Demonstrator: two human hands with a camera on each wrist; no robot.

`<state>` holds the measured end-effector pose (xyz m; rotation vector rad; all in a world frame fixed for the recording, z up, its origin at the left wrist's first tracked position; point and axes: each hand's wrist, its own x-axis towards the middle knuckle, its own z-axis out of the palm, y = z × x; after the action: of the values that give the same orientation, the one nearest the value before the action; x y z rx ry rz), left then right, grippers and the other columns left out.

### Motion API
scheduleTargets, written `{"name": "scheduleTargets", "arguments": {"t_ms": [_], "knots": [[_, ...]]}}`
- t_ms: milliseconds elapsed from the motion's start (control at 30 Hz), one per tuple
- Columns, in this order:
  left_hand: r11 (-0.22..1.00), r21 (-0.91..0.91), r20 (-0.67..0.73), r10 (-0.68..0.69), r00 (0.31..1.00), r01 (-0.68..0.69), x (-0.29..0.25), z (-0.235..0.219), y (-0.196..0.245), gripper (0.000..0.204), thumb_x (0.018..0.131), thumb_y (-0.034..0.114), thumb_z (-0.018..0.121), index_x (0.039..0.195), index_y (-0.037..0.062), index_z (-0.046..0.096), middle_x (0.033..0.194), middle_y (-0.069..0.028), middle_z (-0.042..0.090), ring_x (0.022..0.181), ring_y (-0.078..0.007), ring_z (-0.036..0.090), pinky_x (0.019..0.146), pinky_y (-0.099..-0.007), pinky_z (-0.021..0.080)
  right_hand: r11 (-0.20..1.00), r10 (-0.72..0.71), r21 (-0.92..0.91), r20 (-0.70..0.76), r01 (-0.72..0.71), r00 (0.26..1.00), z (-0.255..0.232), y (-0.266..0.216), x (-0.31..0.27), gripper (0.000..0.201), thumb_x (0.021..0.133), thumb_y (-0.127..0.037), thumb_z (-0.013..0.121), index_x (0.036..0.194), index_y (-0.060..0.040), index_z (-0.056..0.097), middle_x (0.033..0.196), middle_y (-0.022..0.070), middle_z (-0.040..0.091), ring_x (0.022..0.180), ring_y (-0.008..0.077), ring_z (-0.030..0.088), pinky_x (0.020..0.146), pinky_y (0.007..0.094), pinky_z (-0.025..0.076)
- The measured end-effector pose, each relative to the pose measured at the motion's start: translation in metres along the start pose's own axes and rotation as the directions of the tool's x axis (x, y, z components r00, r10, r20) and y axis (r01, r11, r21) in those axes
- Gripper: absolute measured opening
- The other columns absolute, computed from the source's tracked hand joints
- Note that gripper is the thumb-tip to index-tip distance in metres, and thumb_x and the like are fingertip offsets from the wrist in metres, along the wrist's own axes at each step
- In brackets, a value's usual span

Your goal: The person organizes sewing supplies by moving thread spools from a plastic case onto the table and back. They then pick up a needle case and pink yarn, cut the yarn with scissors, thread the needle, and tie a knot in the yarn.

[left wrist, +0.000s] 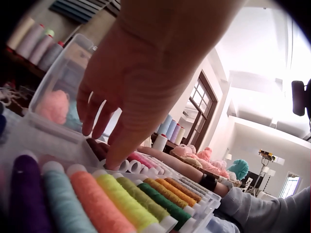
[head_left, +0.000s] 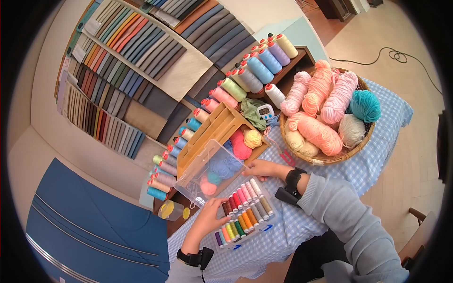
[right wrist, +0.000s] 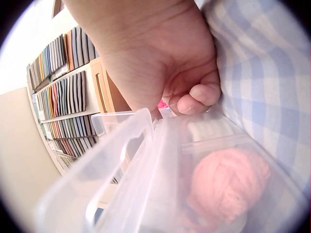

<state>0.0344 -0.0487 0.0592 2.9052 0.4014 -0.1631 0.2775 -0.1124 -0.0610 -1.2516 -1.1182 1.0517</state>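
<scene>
A clear plastic box [head_left: 258, 229] with its lid [head_left: 189, 183] raised lies in the middle of the head view, holding rows of colored thread spools [head_left: 245, 219]. My left hand [head_left: 207, 217] reaches over its left end, thumb and fingers apart around the dark red and brown spools [left wrist: 98, 148]. In the left wrist view, the thumb tip is right at the spool ends. My right hand [head_left: 264, 168] grips the box's far right corner, its fingers [right wrist: 204, 93] curled in at the edge. Through the clear plastic a pink yarn ball [right wrist: 228, 182] shows.
A wicker basket [head_left: 347, 156] of yarn stands on the checked cloth [head_left: 382, 137] at the right. Behind the box are a wooden organizer [head_left: 203, 137] with yarn balls, a timer [head_left: 265, 112] and rows of large thread cones [head_left: 259, 70]. A small clear jar [head_left: 171, 211] stands at left.
</scene>
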Motion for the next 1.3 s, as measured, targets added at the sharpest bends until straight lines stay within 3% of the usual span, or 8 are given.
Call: {"name": "scheduleTargets", "arguments": {"t_ms": [167, 367, 467, 533, 767, 867, 1133, 1300], "knots": [[0.999, 0.036, -0.024, -0.008, 1.000, 0.009, 0.002, 0.004, -0.007, 0.061, 0.064, 0.017, 0.074, 0.117, 0.0048, 0.046, 0.107, -0.0104, 0.050, 0.094, -0.0211, 0.051, 0.082, -0.0315, 0.043, 1.000, -0.020, 0.001, -0.009, 0.020, 1.000, 0.000, 0.001, 0.000, 0.037, 0.081, -0.039, 0.057, 0.077, -0.0026, 0.056, 0.047, 0.0008, 0.046, 0.035, 0.0099, 0.045, 0.032, 0.0235, 0.035], [0.947, -0.277, 0.101, -0.139, 0.985, 0.162, 0.005, -0.002, -0.022, 0.070, 0.061, 0.025, 0.078, 0.119, 0.0041, 0.044, 0.106, -0.0081, 0.050, 0.095, -0.0182, 0.049, 0.080, -0.0308, 0.042, 1.000, -0.020, 0.002, -0.015, 0.020, 1.000, -0.001, -0.001, -0.002, 0.036, 0.081, -0.039, 0.057, 0.076, -0.0033, 0.055, 0.047, 0.0005, 0.046, 0.036, 0.0097, 0.045, 0.032, 0.0235, 0.034], [0.912, -0.351, 0.143, -0.174, 0.974, 0.214, 0.002, 0.002, -0.027, 0.068, 0.063, 0.024, 0.078, 0.120, 0.0064, 0.045, 0.108, -0.0036, 0.051, 0.096, -0.0132, 0.049, 0.080, -0.0269, 0.040, 1.000, 0.012, -0.003, 0.000, -0.012, 1.000, -0.001, -0.002, -0.002, 0.036, 0.081, -0.039, 0.058, 0.089, -0.0037, 0.057, 0.046, -0.0015, 0.044, 0.036, 0.0082, 0.043, 0.033, 0.0221, 0.034], [0.897, -0.398, 0.123, -0.155, 0.980, 0.192, 0.000, 0.003, -0.025, 0.069, 0.063, 0.023, 0.078, 0.121, 0.0060, 0.045, 0.110, -0.0026, 0.051, 0.096, -0.0127, 0.048, 0.080, -0.0272, 0.040, 1.000, -0.015, 0.009, -0.012, 0.015, 1.000, 0.000, -0.001, -0.002, 0.036, 0.081, -0.039, 0.057, 0.076, -0.0036, 0.055, 0.047, -0.0001, 0.045, 0.036, 0.0094, 0.046, 0.033, 0.0233, 0.035], [0.936, -0.329, 0.002, -0.130, 0.992, 0.123, -0.004, 0.016, -0.021, 0.067, 0.063, 0.020, 0.077, 0.120, 0.0052, 0.045, 0.111, -0.0031, 0.051, 0.095, -0.0119, 0.048, 0.080, -0.0270, 0.040, 1.000, -0.018, 0.013, 0.007, 0.017, 1.000, -0.001, -0.001, -0.002, 0.036, 0.081, -0.040, 0.057, 0.078, -0.0037, 0.056, 0.047, -0.0003, 0.045, 0.037, 0.0091, 0.045, 0.033, 0.0231, 0.035], [0.887, -0.443, -0.036, -0.159, 0.987, 0.127, -0.005, 0.021, -0.020, 0.066, 0.064, 0.017, 0.076, 0.120, 0.0043, 0.044, 0.114, -0.0054, 0.050, 0.097, -0.0119, 0.049, 0.076, -0.0262, 0.042, 1.000, -0.013, 0.012, 0.006, 0.013, 1.000, 0.000, -0.002, -0.003, 0.037, 0.081, -0.040, 0.057, 0.077, -0.0034, 0.056, 0.047, -0.0003, 0.045, 0.037, 0.0093, 0.045, 0.033, 0.0231, 0.035], [0.748, -0.648, 0.064, -0.135, 0.989, 0.144, -0.001, 0.013, 0.013, 0.072, 0.074, 0.025, 0.071, 0.128, -0.0020, 0.032, 0.125, -0.0195, 0.041, 0.104, -0.0264, 0.052, 0.084, -0.0338, 0.046, 1.000, -0.008, 0.015, 0.000, 0.008, 1.000, -0.001, 0.000, 0.000, 0.038, 0.081, -0.040, 0.058, 0.078, -0.0023, 0.057, 0.048, 0.0002, 0.045, 0.037, 0.0093, 0.046, 0.033, 0.0231, 0.035], [0.857, -0.465, 0.000, -0.251, 0.968, 0.222, 0.020, 0.027, 0.011, 0.068, 0.079, 0.029, 0.065, 0.129, -0.0022, 0.031, 0.121, -0.0194, 0.043, 0.103, -0.0240, 0.051, 0.083, -0.0320, 0.044, 1.000, -0.004, 0.007, 0.000, 0.004, 1.000, -0.001, -0.002, -0.003, 0.038, 0.081, -0.040, 0.058, 0.078, -0.0022, 0.057, 0.048, 0.0003, 0.045, 0.038, 0.0094, 0.046, 0.033, 0.0232, 0.035]]}}
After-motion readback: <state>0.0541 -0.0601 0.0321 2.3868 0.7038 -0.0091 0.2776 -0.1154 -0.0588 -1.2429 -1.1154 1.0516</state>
